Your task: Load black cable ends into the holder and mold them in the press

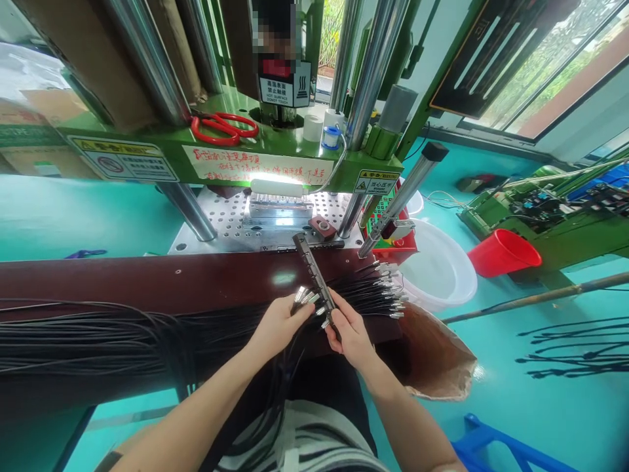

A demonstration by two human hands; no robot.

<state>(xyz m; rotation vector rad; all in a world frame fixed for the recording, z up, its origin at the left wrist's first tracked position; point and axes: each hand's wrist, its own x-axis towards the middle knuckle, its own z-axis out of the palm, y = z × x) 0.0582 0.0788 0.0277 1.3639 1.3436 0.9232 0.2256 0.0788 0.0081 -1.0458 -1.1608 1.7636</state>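
Note:
My left hand [278, 324] is closed round a small bunch of black cables with bare metal plug tips [304, 296]. My right hand [348, 331] grips the lower end of a long black fixture bar [314, 272], tilted up and away toward the machine; a few metal tips sit along its side. Both hands meet over the front edge of a dark brown bench [147, 282]. A thick bundle of black cables [88, 334] lies across the bench from the left, and more metal-tipped ends [390, 288] fan out just right of my right hand.
A green vertical press [275, 164] with steel columns stands behind the bench, with a perforated metal plate [230, 216] and mould block. Red scissors [223, 128] lie on its shelf. A white basin [437, 269], red bucket [501, 252], brown paper bag [437, 357] and loose cables [574, 347] are at right.

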